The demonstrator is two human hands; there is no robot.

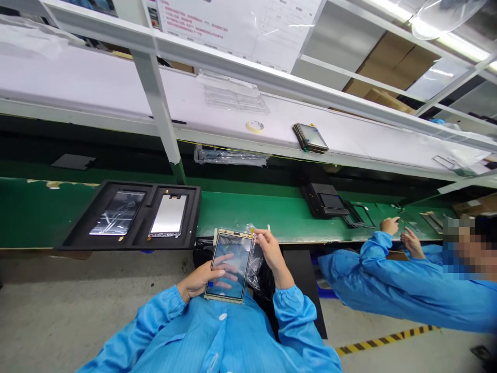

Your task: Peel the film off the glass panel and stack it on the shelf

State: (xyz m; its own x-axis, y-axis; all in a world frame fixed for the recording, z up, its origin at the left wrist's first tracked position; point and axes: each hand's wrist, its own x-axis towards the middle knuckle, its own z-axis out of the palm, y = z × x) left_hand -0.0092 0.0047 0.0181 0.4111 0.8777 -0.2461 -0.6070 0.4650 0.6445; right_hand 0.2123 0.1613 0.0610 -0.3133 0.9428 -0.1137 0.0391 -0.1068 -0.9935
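Fingers [259, 238] of right hand [272, 254] pinched narrow on top right corner of glass panel [229, 267], where clear film [254, 264] bunches. Left hand [198, 282] holds the panel at its 8 o'clock edge, fingers spread wide across the glass; over or behind it, cannot tell. Panel is tilted in front of the chest, low centre of view, clear of the belt.

Surroundings:
- White shelf [77, 83] spans 12 o'clock.
- Green conveyor belt [252, 212] beneath it, just beyond the panel.
- Co-worker's blue sleeve [388, 282] at 3 o'clock, that person's hands near the belt's edge.
- Black tray [147, 217] at 10 o'clock, overhanging the belt's near edge; two compartments, one screen in each.
- Stack of black trays [316, 202] at 1 o'clock on belt.
- Stack of screens [310, 137] above it on shelf.
- Tape roll [255, 126] at 12 o'clock on shelf.
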